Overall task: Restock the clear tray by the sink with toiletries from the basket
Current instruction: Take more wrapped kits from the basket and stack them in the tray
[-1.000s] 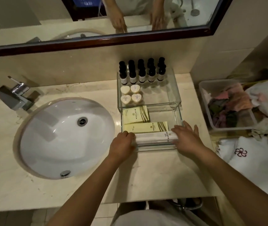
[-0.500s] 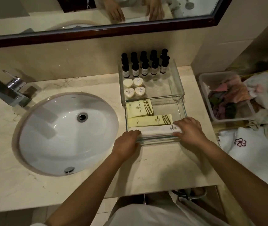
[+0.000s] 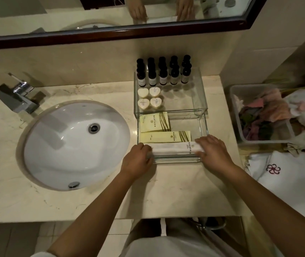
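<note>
Two hands hold one long white packet [image 3: 172, 148] at the front of the clear tray [image 3: 204, 125]. Reading from the left, I see the tap [image 3: 18, 95], then the sink [image 3: 74, 145] set into the pale worktop [image 3: 166, 191]. Just right of the sink, the left hand [image 3: 137, 160] has its fingers [image 3: 145, 148] curled on the packet's left end. The packet lies crosswise along the tray's near wall, with two yellow sachets [image 3: 154, 122] flat in the tray behind it. A second glass tray [image 3: 202, 89] stands farther back, touching the first. It holds four heart-shaped soaps [image 3: 155, 102] and dark bottles [image 3: 163, 76] in rows. The right hand [image 3: 213, 151] grips the packet's right end, fingers [image 3: 201, 141] bent over it. Beyond the worktop's right edge I see the basket [image 3: 235, 101] of crumpled cloths, with a white towel [image 3: 287, 175] bearing a dark red flower mark nearer me.
</note>
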